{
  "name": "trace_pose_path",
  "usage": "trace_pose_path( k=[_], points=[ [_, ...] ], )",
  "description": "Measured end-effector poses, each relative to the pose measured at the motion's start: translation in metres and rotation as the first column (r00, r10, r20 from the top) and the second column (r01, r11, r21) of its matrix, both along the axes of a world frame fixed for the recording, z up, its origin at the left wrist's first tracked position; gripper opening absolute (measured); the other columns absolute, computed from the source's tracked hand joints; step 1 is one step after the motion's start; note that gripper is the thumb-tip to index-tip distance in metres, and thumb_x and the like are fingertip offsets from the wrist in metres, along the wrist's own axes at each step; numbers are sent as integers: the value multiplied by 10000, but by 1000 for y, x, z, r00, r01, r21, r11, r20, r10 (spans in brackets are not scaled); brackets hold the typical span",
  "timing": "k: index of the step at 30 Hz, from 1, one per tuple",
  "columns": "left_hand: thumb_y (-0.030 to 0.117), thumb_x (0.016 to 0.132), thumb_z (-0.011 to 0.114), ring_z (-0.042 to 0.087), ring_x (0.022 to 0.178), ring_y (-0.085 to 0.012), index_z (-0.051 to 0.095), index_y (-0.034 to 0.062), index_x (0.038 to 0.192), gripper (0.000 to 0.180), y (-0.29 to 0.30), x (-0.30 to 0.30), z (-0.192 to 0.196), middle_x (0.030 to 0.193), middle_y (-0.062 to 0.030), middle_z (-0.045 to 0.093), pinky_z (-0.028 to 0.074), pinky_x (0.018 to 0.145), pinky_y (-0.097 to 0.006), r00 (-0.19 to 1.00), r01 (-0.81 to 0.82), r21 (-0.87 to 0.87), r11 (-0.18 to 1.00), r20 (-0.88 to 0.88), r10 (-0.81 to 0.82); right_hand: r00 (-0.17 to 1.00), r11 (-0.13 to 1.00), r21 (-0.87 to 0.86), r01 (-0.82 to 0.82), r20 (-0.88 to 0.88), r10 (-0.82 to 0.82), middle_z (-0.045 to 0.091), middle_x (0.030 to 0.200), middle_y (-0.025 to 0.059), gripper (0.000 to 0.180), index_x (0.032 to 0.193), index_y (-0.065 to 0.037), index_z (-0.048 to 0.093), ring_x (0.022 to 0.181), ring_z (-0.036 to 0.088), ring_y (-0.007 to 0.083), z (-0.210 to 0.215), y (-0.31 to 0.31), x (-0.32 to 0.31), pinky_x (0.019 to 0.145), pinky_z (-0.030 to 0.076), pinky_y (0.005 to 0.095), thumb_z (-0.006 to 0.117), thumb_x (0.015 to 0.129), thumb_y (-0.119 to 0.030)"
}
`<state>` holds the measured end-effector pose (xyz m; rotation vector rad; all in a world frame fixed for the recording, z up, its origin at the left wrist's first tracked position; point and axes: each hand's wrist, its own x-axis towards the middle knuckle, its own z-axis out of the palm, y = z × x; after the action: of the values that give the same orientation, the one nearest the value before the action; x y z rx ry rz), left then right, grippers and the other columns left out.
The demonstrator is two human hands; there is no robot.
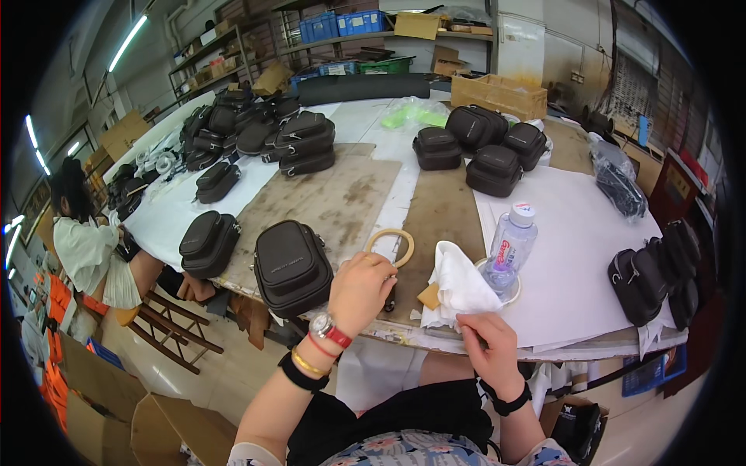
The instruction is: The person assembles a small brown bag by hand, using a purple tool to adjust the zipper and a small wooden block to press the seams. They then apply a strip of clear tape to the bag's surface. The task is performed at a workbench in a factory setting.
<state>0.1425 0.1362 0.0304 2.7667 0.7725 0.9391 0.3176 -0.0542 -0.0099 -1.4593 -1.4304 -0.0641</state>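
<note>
My left hand (363, 289) bends over the table's near edge with its fingers curled together. A small dark object (391, 301) shows just below its fingertips; whether they grip it is hidden. Beyond those fingers lies a tan ring (409, 250), like a tape core. To the left of this hand stands a dark brown zippered bag (292, 268), with a smaller dark bag (208, 245) farther left. My right hand (494, 349) has thumb and fingers drawn together at the lower edge of a crumpled white cloth (465, 283); anything between them is too small to make out.
A clear plastic bottle (509, 252) stands behind the cloth, and a tan block (428, 296) lies beside it. Dark bags are heaped at far left (233, 128), grouped at back right (495, 169) and near the right edge (637, 287). At left sits another person (97, 248).
</note>
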Motion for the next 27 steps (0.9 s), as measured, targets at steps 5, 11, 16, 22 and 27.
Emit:
trace_pose_path(
  k=[5,11,16,22,27],
  points=[
    [177,809,713,609,993,-282,717,49,921,170,22,37,-10,1008,-65,683,488,828,-414,964,-95,101,990,-239,117,998,998,9,-66,-10,67,687,896,112,202,994,-37,714,806,666,283,-5,2,5,695,531,341,677,803,16],
    [151,786,672,635,925,-277,730,63,782,106,41,65,-19,836,-90,697,475,779,-422,890,-128,271,954,-393,231,995,995,-9,-98,-8,98,681,935,105,242,1034,-56,710,832,664,289,-4,-3,9,720,534,355,685,797,-9],
    [144,794,669,688,746,-283,734,60,831,113,54,63,-21,792,-110,704,525,681,-420,970,-141,90,986,-186,156,993,993,14,-119,25,119,673,957,103,255,1051,-66,707,838,658,289,-6,-2,12,718,532,360,691,798,-38],
    [119,855,700,715,744,-209,709,-11,978,179,56,45,5,854,-135,723,555,722,-309,944,47,-324,945,324,64,994,995,-11,-102,42,102,669,950,98,245,1045,-71,707,826,653,284,-4,-4,9,701,526,359,693,801,-58],
    [120,938,636,680,881,-137,670,-58,1079,229,16,10,33,989,-85,720,534,836,-267,781,431,-657,618,615,109,994,994,-4,-113,8,113,670,939,102,242,1039,-61,709,812,653,287,-4,-4,9,698,525,360,683,800,-35]
  ],
)
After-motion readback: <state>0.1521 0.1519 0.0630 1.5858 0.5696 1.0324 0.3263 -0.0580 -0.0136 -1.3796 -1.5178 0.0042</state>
